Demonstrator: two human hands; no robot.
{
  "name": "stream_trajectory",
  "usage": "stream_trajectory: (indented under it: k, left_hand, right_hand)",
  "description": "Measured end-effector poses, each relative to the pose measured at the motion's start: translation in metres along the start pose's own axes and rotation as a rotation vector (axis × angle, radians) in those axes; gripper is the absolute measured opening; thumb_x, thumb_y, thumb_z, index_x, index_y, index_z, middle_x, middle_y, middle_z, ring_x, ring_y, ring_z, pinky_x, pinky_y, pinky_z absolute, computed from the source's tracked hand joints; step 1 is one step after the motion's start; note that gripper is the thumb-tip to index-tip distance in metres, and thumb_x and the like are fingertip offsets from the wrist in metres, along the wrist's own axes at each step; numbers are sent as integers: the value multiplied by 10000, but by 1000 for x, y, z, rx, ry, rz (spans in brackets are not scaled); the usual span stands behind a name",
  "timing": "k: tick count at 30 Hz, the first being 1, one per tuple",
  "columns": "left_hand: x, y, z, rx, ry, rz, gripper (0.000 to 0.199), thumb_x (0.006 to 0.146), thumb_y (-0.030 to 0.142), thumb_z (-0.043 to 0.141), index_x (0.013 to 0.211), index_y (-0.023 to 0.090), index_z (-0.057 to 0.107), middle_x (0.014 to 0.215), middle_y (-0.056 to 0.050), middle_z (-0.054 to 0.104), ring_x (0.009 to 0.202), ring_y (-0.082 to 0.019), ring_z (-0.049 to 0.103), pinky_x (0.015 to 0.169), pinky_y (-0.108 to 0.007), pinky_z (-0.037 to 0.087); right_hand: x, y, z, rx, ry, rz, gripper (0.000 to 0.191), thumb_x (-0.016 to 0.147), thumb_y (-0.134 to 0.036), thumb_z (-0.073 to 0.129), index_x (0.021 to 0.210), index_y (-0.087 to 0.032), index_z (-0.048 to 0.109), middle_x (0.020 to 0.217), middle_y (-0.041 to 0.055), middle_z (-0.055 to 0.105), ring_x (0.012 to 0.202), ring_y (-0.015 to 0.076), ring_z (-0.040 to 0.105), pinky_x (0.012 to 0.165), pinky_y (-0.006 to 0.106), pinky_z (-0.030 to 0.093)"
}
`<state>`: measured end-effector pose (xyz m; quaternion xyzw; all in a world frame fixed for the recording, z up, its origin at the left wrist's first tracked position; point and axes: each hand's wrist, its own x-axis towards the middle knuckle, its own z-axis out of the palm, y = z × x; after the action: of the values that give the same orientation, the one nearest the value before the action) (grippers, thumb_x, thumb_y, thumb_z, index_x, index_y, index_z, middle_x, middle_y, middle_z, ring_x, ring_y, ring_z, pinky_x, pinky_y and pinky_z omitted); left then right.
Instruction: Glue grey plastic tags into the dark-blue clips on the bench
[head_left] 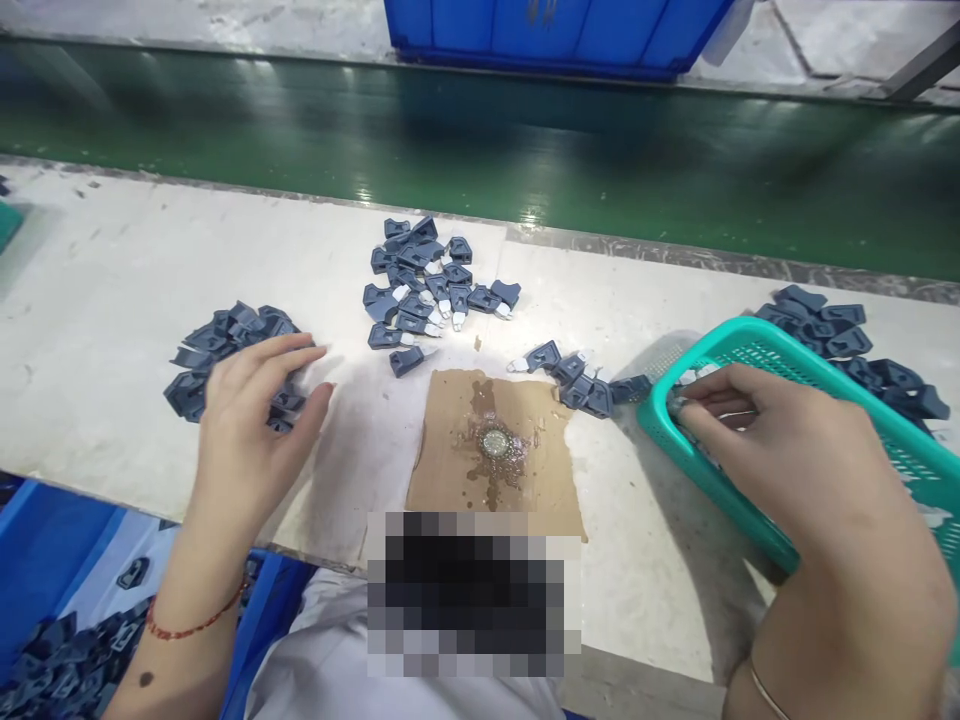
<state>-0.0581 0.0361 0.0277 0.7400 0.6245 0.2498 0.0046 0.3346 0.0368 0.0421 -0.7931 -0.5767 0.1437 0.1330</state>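
Observation:
My left hand [259, 410] rests over a pile of dark blue-grey plastic parts [217, 340] on the left of the white table, fingers apart. My right hand [750, 410] reaches into a green basket [757, 335] on the right, thumb and fingertips pinched together; what they hold is too small to make out. Between the hands lies a piece of cardboard [442, 440] with a wet round disc [495, 443] on it. Beyond it is a cluster of dark parts [420, 265], some with white tips. A short row of similar parts [581, 385] lies near the basket.
More dark parts [817, 315] lie behind the basket. A green conveyor belt [262, 135] runs along the table's far side, with a blue crate [555, 35] beyond. At the lower left, a blue bin [37, 530] holds many dark parts.

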Motion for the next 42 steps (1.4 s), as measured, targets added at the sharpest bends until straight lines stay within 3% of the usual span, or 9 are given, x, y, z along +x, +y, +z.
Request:
stream_trajectory:
  k: [4,8,12,15,21,25,28,35,42]
  left_hand:
    - [-14,-21,-12,136,-45,6,235,983,334,633,1205,256,639,1435,-136,618,1424,-399,497,1209,-636,339]
    - [-29,-34,-12,224,-199,51,330,985,355,624,1295,257,574,1551,-155,516,1513,-430,368,1203,-636,346]
    - [-33,-40,-10,240,-240,116,344,999,315,601,1330,233,555,1543,-151,538,1484,-394,426,1196,-570,382]
    - [-31,-44,-12,238,-239,117,319,1002,338,592,1308,247,582,1519,-130,569,1460,-376,458,1189,-542,390]
    - [-26,-55,-21,149,-353,163,311,979,341,585,1282,294,633,1543,-70,566,1395,-368,514,1152,-558,400]
    - [-21,-57,-22,123,-364,176,192,981,311,601,1144,274,696,1515,-48,598,1342,-346,568,1108,-518,437]
    - [-21,-56,-22,96,-341,204,182,984,317,612,1147,277,681,1496,-62,610,1318,-342,588,1100,-518,443]
    - [-30,-51,-28,137,-312,140,365,996,380,590,1350,296,559,1418,-120,624,1316,-364,562,1114,-536,431]
    - [-30,-43,-15,220,-225,120,389,1022,388,540,1352,186,589,1345,-170,628,1253,-377,575,1089,-530,449]
  right_hand:
    - [-2,-2,-4,67,-24,92,32,730,-257,722,757,-243,713,771,69,763,662,254,686,590,359,455]
    - [-4,-6,-7,294,14,205,51,740,-218,718,752,-238,673,733,77,742,648,232,688,554,339,488]
    - [-7,-10,-6,677,87,111,48,753,-233,725,739,-222,680,772,91,728,676,222,699,633,370,571]
    - [-11,-16,-2,832,98,61,76,783,-273,732,834,-225,762,748,74,697,617,202,659,597,375,562]
    - [-19,-27,15,1000,-127,-18,216,823,-441,809,893,-236,816,845,68,741,652,173,689,634,324,591]
    - [-22,-35,31,1109,-313,-102,232,849,-472,813,886,-245,788,678,4,685,568,131,635,563,251,559]
    - [-28,-45,41,1068,-290,-173,196,900,-415,769,838,-232,742,640,-15,658,565,126,611,525,225,508]
    - [-43,-60,56,526,-209,-595,141,1007,-219,606,877,-209,660,835,14,746,731,160,687,639,253,486]
    - [-41,-67,74,407,-175,-795,125,1024,-150,569,915,-198,608,858,27,722,757,172,681,684,269,507]
